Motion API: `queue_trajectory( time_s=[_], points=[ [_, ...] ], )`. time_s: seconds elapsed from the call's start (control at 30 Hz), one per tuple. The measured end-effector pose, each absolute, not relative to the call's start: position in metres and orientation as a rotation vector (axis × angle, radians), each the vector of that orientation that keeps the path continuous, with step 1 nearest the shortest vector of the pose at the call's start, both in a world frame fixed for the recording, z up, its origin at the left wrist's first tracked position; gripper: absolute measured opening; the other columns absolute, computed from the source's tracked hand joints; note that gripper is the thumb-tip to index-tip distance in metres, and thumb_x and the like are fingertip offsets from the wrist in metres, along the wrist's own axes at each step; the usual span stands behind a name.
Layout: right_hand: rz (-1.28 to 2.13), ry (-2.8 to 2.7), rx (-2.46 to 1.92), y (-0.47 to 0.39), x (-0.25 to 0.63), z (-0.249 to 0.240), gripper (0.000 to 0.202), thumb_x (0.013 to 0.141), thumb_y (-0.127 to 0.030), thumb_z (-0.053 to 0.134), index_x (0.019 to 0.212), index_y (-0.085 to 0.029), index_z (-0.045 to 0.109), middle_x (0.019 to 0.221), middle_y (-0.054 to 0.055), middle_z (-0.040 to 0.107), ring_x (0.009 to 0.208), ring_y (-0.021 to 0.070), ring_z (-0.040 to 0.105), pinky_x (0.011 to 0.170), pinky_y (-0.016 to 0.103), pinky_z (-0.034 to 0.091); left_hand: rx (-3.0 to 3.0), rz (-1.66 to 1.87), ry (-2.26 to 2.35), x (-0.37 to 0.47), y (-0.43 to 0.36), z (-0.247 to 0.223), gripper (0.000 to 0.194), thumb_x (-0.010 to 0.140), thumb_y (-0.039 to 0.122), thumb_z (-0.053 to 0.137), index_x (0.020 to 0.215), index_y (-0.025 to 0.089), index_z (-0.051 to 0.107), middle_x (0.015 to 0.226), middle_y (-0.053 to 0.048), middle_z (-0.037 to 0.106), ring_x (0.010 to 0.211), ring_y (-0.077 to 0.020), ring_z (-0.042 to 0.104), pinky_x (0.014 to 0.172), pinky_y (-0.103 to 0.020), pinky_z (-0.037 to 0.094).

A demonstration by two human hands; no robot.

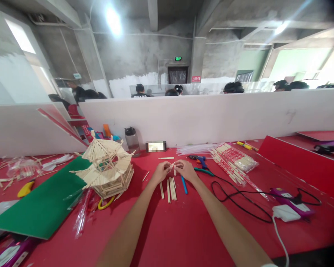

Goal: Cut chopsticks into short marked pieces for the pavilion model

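My left hand (163, 172) and my right hand (186, 170) meet over the middle of the red table. Their fingertips pinch short, pale wooden sticks (173, 167) between them. Just below, more wooden sticks (172, 190) lie side by side on the table. A blue strip-like thing (184, 184) rests near my right wrist. Beyond that hand lies a blue glue gun (199, 160), with a green-handled tool (203, 171) close by. To the left stands a pavilion model (108, 168) built of wooden sticks, its tiered roof partly open.
Packs of wooden sticks (233, 159) lie at right, near a black cable and a purple power strip (291, 202). A green board (44, 200) and plastic wrappers occupy the left. A bottle (131, 141) stands by the white partition (211, 115). Several people sit beyond it.
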State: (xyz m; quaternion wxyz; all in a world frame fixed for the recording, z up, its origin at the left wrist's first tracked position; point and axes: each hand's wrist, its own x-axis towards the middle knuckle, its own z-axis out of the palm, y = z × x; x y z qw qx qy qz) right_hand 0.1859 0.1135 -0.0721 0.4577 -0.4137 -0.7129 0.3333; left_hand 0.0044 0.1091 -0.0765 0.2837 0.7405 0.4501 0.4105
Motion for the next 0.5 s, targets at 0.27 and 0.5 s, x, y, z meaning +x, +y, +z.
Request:
queue_trajectory(
  time_s=[0.27, 0.5],
  points=[
    [0.841, -1.906, -0.942, 0.140, 0.179, -0.068, 0.020, 0.073, -0.023, 0.067, 0.092, -0.018, 0.067, 0.088, 0.007, 0.074, 0.083, 0.0215, 0.071, 0.075, 0.031, 0.055, 1.915, 1.141, 1.177, -0.005, 0.116, -0.080, 0.020, 0.079, 0.025, 0.066, 0.094, 0.013, 0.064, 0.085, -0.010, 0.073, 0.078, -0.0204, 0.068, 0.070, -0.030, 0.051],
    [0.912, -1.995, -0.882, 0.146, 0.187, -0.059, 0.019, 0.071, -0.024, 0.069, 0.089, -0.016, 0.069, 0.086, 0.008, 0.075, 0.082, 0.0216, 0.071, 0.075, 0.030, 0.054, 1.935, 1.065, 1.216, -0.003, 0.120, -0.081, 0.024, 0.075, 0.016, 0.068, 0.098, 0.014, 0.063, 0.085, -0.008, 0.073, 0.078, -0.0200, 0.070, 0.070, -0.029, 0.053]
  ],
)
